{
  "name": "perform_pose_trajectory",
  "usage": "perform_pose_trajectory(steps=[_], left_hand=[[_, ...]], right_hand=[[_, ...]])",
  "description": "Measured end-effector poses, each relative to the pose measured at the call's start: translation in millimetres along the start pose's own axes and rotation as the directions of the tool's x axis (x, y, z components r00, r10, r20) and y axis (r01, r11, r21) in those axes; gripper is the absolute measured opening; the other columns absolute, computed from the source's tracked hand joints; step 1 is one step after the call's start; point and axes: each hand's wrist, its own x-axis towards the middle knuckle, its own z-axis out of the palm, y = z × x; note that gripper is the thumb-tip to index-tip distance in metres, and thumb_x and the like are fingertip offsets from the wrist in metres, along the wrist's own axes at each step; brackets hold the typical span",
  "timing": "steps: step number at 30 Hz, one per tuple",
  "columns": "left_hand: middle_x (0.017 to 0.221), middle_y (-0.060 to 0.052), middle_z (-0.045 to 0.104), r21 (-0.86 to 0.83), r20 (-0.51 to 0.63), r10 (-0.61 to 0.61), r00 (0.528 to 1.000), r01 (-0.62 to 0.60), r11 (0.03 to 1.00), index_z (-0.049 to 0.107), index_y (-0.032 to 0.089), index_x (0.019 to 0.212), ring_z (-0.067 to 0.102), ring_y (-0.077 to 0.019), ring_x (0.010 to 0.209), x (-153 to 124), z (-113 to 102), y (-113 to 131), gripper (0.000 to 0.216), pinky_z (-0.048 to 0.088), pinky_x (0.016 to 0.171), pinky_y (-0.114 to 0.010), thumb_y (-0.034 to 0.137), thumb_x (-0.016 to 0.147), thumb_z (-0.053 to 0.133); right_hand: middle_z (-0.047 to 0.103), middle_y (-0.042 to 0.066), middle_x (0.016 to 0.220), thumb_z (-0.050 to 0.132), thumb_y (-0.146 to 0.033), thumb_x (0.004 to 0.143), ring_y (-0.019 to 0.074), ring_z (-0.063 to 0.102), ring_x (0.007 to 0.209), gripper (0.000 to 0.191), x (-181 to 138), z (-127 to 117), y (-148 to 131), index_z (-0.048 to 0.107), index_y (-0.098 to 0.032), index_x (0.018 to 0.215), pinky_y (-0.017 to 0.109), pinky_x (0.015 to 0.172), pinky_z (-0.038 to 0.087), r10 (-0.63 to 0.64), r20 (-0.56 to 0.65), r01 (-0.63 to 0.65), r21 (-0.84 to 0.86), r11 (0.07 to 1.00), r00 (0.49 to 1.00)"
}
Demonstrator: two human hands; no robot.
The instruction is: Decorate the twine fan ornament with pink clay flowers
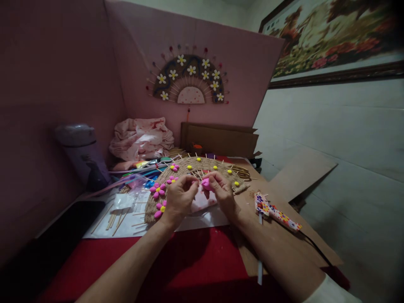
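Pink clay [205, 184] in right-hand [221, 191] grip

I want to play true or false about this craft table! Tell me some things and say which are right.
1. The right hand pinches a pink clay lump. True.
2. The woven fan on the table has only blue flowers. False: it carries pink flowers with yellow centres, plus yellow dots.
3. A finished fan with white flowers hangs on the pink wall. True.
4. The left hand lies flat on the red cloth. False: it is raised over the woven fan, fingers curled toward the pink clay lump.
5. The flowery glue gun lies to the right of both hands. True.
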Motion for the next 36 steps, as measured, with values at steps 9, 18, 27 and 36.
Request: perform_pose_trajectory(steps=[9,18,27,36], left_hand=[[0.066,-0.004,0.067,-0.492,0.167,-0.307,0.937,0.349,0.798,0.065,0.010,0.085,0.058,-0.0097,0.051,5.4,-2.3,4.4,0.031,0.046,0.048,-0.022,0.027,0.062,0.075],[0.069,-0.004,0.067,-0.473,0.196,-0.361,0.912,0.410,0.780,0.068,0.010,0.084,0.059,-0.0091,0.056,2.8,-0.5,9.1,0.024,0.048,0.055,-0.022,0.013,0.060,0.066],[0.066,-0.004,0.067,-0.489,0.213,-0.319,0.924,0.383,0.783,0.062,0.010,0.088,0.055,-0.0095,0.049,2.7,-2.4,4.5,0.033,0.043,0.045,-0.021,0.031,0.066,0.073],[0.053,0.002,0.057,-0.228,0.101,-0.268,0.958,0.285,0.931,0.066,0.011,0.073,0.045,-0.0055,0.040,0.8,0.8,2.5,0.023,0.034,0.037,-0.018,0.033,0.068,0.071]], right_hand=[[0.055,-0.003,0.057,0.061,-0.048,0.079,0.0082,0.046,0.045,0.031,2.1,-1.4,2.0,0.054,-0.018,0.076,0.020,0.041,0.036,0.027,-0.052,-0.030,-0.050,0.998,0.998],[0.061,0.000,0.075,0.060,-0.033,0.083,0.0122,0.056,0.061,0.014,-2.5,1.9,-1.5,0.060,-0.021,0.089,0.025,0.055,0.045,-0.142,-0.083,0.111,-0.300,0.948,0.986],[0.051,-0.002,0.065,0.053,-0.038,0.087,0.0105,0.046,0.053,0.020,-2.3,0.9,-5.4,0.061,-0.020,0.091,0.024,0.049,0.038,-0.072,-0.064,0.056,-0.221,0.974,0.995],[0.052,-0.001,0.079,0.056,-0.034,0.086,0.0091,0.051,0.061,0.018,-3.0,1.7,-4.3,0.052,-0.019,0.095,0.024,0.058,0.043,-0.042,0.021,0.042,-0.014,0.999,0.999]])
